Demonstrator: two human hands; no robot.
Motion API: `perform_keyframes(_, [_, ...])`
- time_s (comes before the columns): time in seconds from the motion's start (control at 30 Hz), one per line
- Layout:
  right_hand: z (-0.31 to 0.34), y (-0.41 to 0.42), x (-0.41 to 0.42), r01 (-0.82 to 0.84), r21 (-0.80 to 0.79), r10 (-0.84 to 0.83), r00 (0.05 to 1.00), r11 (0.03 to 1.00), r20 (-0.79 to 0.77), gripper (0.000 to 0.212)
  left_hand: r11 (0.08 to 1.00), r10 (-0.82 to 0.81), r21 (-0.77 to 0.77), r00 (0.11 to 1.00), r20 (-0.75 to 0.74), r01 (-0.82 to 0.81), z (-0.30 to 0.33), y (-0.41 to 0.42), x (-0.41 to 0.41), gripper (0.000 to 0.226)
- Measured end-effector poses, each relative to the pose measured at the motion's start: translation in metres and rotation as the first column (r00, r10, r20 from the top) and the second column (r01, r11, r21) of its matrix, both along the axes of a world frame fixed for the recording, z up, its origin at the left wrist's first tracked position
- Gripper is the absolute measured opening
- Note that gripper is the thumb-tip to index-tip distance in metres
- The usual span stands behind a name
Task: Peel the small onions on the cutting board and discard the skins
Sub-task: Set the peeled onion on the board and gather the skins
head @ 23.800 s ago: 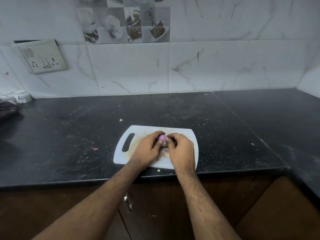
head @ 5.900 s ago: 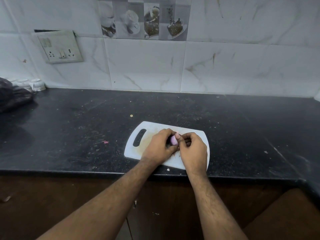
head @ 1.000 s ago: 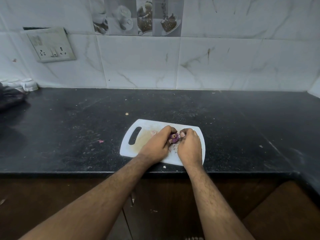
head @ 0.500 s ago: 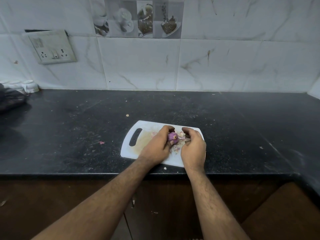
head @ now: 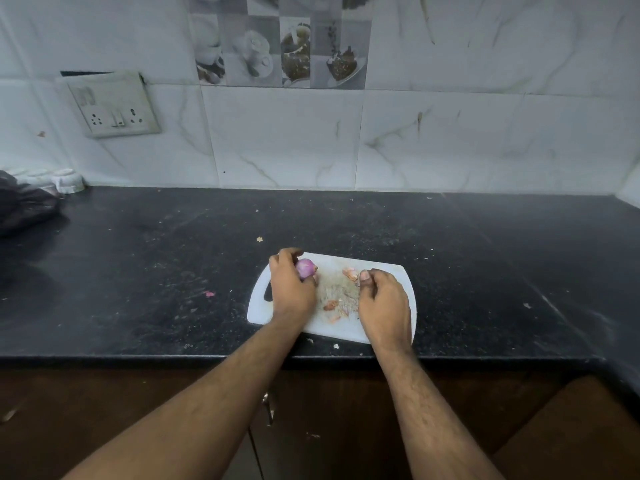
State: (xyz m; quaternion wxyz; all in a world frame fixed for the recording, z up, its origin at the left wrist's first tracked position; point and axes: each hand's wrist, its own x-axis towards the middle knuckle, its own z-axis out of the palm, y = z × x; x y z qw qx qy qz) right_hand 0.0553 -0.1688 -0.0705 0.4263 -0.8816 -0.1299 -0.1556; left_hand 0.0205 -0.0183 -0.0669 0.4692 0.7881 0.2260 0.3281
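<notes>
Your left hand (head: 292, 289) cups the onion (head: 306, 268) — skins (head: 337, 301) lie rightward, nearer your curled, seemingly empty right hand (head: 382, 299).

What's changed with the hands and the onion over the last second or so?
The hands have parted. The left hand carried the purple onion toward the handle end of the cutting board and still grips it. The right hand let go and drew right, curled beside the loose skins, now uncovered mid-board. The board and counter look unchanged.
</notes>
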Motion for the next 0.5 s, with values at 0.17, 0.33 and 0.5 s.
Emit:
perform_keyframes(0.17, [0.001,0.000,-0.001,-0.043,0.024,0.044,0.999,0.999,-0.024,0.030,0.991,-0.069,0.116,0.997,-0.040,0.073,0.010,0.024,0.017,0.034])
perform_keyframes(0.33, [-0.001,-0.007,-0.004,0.000,0.175,-0.016,0.996,0.984,0.092,0.026,0.978,-0.125,0.154,0.985,-0.115,0.142,-0.002,0.029,0.028,0.041])
perform_keyframes(0.5, [0.010,-0.016,0.026,0.058,0.150,-0.027,0.980,0.987,-0.198,0.055,0.976,-0.176,0.117,0.981,-0.079,0.185,-0.005,0.036,0.027,0.042])
